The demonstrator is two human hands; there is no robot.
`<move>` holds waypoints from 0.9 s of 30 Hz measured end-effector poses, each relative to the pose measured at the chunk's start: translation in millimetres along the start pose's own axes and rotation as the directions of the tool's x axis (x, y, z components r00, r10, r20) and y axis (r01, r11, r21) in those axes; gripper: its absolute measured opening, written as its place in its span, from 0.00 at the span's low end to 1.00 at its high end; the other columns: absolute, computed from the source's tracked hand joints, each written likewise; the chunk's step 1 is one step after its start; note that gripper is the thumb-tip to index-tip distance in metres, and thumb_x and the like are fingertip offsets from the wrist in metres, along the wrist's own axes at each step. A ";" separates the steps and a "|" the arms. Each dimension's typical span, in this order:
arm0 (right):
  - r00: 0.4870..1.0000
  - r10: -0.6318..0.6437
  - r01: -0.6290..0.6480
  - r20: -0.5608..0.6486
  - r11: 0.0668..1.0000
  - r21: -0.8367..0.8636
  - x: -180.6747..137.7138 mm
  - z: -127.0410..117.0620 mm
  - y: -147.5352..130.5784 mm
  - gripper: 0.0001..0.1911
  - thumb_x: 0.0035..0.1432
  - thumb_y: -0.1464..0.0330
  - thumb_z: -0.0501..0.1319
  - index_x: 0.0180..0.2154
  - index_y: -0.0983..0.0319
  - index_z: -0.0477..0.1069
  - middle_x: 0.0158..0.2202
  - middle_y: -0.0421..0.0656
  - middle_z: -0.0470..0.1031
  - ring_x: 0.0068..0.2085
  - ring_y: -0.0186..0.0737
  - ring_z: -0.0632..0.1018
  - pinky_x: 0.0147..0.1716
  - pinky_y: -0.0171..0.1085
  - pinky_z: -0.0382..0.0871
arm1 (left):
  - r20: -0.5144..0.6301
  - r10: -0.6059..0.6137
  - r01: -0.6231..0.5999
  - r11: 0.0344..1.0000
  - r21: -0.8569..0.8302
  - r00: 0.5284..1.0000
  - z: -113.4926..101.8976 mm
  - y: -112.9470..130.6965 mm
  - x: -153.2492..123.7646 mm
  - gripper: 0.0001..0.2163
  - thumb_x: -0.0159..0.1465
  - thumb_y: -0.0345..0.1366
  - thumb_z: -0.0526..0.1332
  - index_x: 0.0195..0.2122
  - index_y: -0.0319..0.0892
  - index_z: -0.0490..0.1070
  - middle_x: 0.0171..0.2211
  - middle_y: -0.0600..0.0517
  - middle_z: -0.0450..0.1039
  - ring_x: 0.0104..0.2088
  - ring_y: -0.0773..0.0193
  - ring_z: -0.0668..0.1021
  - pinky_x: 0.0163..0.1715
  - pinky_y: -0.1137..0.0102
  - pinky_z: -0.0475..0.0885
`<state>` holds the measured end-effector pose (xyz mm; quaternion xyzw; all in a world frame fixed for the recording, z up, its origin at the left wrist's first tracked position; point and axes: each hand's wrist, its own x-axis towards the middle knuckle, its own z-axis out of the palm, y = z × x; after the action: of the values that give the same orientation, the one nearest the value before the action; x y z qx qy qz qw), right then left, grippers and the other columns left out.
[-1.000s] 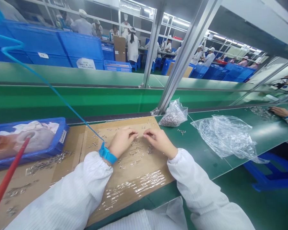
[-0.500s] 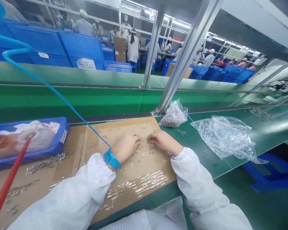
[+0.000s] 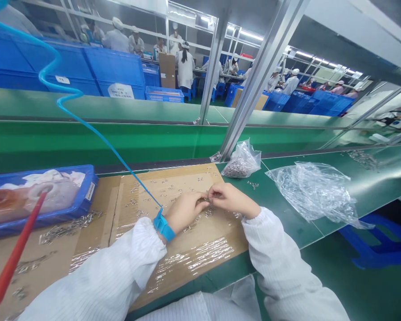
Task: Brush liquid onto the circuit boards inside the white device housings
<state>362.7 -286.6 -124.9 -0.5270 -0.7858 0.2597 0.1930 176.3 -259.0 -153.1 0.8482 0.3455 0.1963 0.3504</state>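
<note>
My left hand (image 3: 188, 208), with a blue wrist strap (image 3: 163, 226) and its coiled cord, has its fingertips pinched close to those of my right hand (image 3: 227, 199). The fingers of both hands meet over the cardboard sheet (image 3: 147, 263). Whatever they pinch is too small and too covered to make out; small metal parts (image 3: 207, 212) lie just below them. More of these shiny pieces are scattered across the taped cardboard, and a denser pile (image 3: 70, 227) lies to the left.
A blue tray (image 3: 90, 189) with wrapped things stands at left, a red rod (image 3: 18, 249) before it. Behind the cardboard's right corner sits a clear bag of metal parts (image 3: 239, 166). Flattened plastic bags (image 3: 316, 191) lie at right. A metal post (image 3: 254, 80) rises behind; people work beyond.
My left hand has moved right until its fingertips meet those of my right hand, which has curled its fingers. The blue cord has swung to the right.
</note>
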 end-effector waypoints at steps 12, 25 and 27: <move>0.994 -0.020 0.041 -0.105 0.977 0.208 0.1 5.1 -3.9 0.03 0.54 0.75 0.57 0.29 0.64 0.68 0.25 0.37 0.70 0.27 0.30 0.69 0.27 0.29 0.61 | 0.227 -0.315 0.327 0.312 -0.892 0.922 3.0 0.4 -1.0 0.14 0.47 0.28 0.72 0.33 0.38 0.70 0.32 0.52 0.76 0.34 0.67 0.77 0.46 0.66 0.70; 0.977 -0.006 0.044 -0.215 0.984 0.171 -0.7 5.7 -8.3 0.03 0.53 0.74 0.57 0.28 0.63 0.67 0.25 0.38 0.69 0.26 0.31 0.68 0.27 0.31 0.60 | 0.195 -0.439 0.320 0.230 -0.919 0.877 -3.0 7.5 -0.7 0.05 0.58 0.21 0.61 0.32 0.35 0.69 0.30 0.49 0.78 0.32 0.68 0.80 0.38 0.75 0.74; 0.971 0.007 0.033 -0.240 0.986 0.162 -1.3 6.2 -9.1 0.03 0.51 0.75 0.57 0.27 0.63 0.67 0.24 0.38 0.69 0.26 0.31 0.67 0.27 0.30 0.59 | 0.134 -0.447 0.295 0.312 -0.903 0.884 -2.0 6.4 -0.3 0.04 0.56 0.22 0.63 0.31 0.35 0.70 0.28 0.50 0.77 0.30 0.69 0.80 0.35 0.76 0.74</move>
<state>353.0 -291.9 -124.3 -0.5315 -0.7362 0.2568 0.3312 177.8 -261.6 -147.0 0.4022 0.3925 0.3240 0.7610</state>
